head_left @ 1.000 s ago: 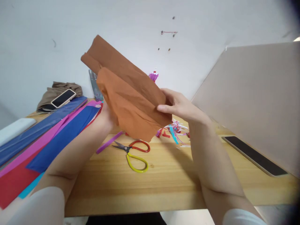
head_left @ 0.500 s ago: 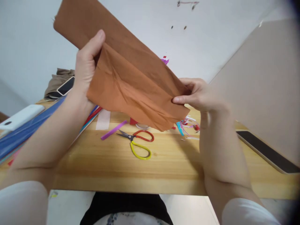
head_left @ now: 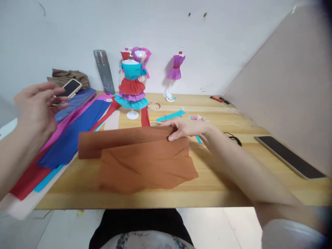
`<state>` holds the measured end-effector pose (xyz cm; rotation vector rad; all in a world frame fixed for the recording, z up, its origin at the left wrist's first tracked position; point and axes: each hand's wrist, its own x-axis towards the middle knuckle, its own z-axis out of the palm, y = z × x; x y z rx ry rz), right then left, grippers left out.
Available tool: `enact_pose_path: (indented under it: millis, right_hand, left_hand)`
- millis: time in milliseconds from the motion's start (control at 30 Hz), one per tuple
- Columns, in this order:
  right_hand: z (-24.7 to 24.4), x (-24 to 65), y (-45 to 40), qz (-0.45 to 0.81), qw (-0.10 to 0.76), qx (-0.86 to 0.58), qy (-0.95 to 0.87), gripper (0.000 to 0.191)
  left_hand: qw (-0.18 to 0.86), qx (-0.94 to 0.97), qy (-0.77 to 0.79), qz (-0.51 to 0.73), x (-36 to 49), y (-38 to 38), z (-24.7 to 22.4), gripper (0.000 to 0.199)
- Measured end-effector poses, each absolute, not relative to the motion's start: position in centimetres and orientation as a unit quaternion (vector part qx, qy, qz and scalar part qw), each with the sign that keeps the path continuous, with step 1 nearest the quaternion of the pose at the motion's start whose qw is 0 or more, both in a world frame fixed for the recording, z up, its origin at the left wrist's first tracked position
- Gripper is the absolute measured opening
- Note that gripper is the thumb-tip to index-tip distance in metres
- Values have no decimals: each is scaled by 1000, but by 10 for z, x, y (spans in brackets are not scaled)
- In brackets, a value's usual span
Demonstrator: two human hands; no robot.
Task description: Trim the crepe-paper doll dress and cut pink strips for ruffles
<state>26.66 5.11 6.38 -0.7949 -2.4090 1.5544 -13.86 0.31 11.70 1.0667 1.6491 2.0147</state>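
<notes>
A long folded sheet of brown crepe paper (head_left: pixel 145 166) lies across the front of the table, its lower flap spread toward me with a wavy cut edge. My right hand (head_left: pixel 185 128) pinches its upper right part, thumb on top and the other fingers behind the fold. My left hand (head_left: pixel 38 107) is off the paper, raised at the left with fingers apart and nothing in them. Below it are strips of coloured crepe paper, among them a dark blue one (head_left: pixel 75 135). The scissors are out of sight; the brown sheet covers where they lay.
Small dress forms stand at the back, one in a tiered turquoise and red dress (head_left: pixel 131 86), another in a purple dress (head_left: pixel 176 69). A grey flask (head_left: pixel 104 72) leans by the wall. Phones lie left (head_left: pixel 69 88) and right (head_left: pixel 290 157). Turquoise scraps (head_left: pixel 171 116) lie mid-table.
The brown crepe paper has come down from the air onto the table. My left hand has let go of it and moved left; my right hand still holds it, lower and further left.
</notes>
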Motion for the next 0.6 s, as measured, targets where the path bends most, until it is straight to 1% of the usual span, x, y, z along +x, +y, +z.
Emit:
enact_pose_path:
  millis: [33,67,100,133,167,267,333,367,467,600]
  right_hand:
    - [58,267,52,495,84,-275,-820,54]
    - [53,268,52,475,84,-284,-829,55]
    - [50,270,52,465,82,-290,-832,55]
    - [47,272,51,466,75,-294,-831,56]
    - [45,273,50,471,66,-298,-828,56]
    - [44,277,42,461,51,-303,-833,57]
    - [44,276,33,437,53,-301,-846,55]
    - [44,274,29,428,51,-297,-852,53]
    - [43,265,16,412,44,-271,-869,48]
    - [38,253,7,358,52,-222,-906,49]
  left_hand:
    - [129,382,567,718,-133,4,114,33]
    - [111,431,541,714,-124,3,111,34]
    - [84,483,515,704,-113,0,108,29]
    - [70,570,510,640,-101,-4,105,21]
    - [65,654,525,541,-90,-9,101,17]
    - [103,789,515,319,-62,-10,84,22]
    - [119,830,505,205,-50,2,71,21]
    - [120,839,504,168,-45,10,65,21]
    - [120,843,519,78,-35,35,50,22]
    - [124,832,541,-28,-23,51,40,29]
